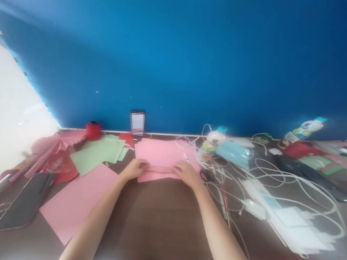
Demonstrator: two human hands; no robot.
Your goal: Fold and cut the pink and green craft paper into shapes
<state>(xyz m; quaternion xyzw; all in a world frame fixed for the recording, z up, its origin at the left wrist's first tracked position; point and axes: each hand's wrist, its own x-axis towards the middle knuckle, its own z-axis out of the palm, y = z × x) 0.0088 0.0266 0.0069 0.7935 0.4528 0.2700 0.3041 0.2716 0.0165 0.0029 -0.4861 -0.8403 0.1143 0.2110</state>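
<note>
A narrow folded strip of pink paper [161, 169] stretches between my two hands, over a larger pink sheet [160, 151] on the table. I cannot tell whether the strip is a separate piece or the sheet's own folded edge. The strip's left end is pinched by my left hand [135, 168], its fingers bent together. At the other end my right hand [187, 173] has its fingertips closed on the same strip. Right of the sheet, by my right hand, lies a dark round object [206, 175], possibly a scissors handle.
Another pink sheet [80, 204], green sheets [99, 151], a phone [25, 201], a pleated pink paper fan [58, 142] and a red roll [93, 131] occupy the left. On the right are glue bottles [307, 127], tangled white cables [314, 183] and a power strip [264, 199]. A blue wall [187, 65] bounds the back.
</note>
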